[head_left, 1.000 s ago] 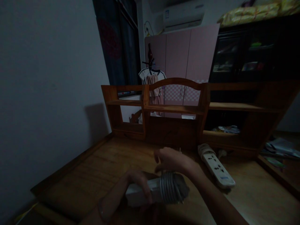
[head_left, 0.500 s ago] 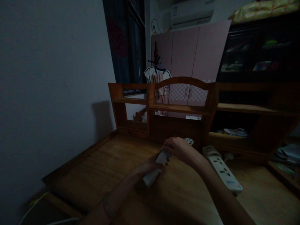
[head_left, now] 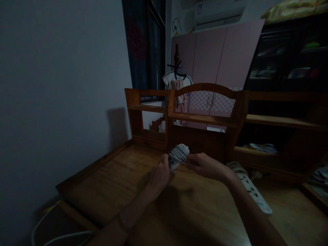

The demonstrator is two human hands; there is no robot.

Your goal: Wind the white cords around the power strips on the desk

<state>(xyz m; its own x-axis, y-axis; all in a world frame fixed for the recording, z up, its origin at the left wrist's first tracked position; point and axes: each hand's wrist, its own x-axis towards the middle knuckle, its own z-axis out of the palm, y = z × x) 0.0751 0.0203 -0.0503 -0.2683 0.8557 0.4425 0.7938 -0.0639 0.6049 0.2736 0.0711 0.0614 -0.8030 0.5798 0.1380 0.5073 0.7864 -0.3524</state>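
Note:
Above the desk, my left hand [head_left: 161, 174] is closed around what looks like a power strip [head_left: 174, 166], raised with its far end up. White cord [head_left: 178, 153] is wound in several turns round that end. My right hand [head_left: 205, 165] is closed with its fingertips at the right side of the coil, seemingly pinching the cord; the exact grip is too dark to make out. To the right of my right forearm lies another white power strip [head_left: 253, 193], its own cord wrapped round its far end.
The wooden desk top [head_left: 107, 181] has a shelf unit [head_left: 202, 119] along its back. A wall [head_left: 64, 102] stands at the left. A white cable [head_left: 64, 235] hangs by the desk's lower left edge. Papers or bags [head_left: 263, 148] sit on the right shelf.
The held strip's wrapped end has been raised and turned, so the coil now shows. My left hand has moved up towards it, and my right hand has shifted to the coil's right side.

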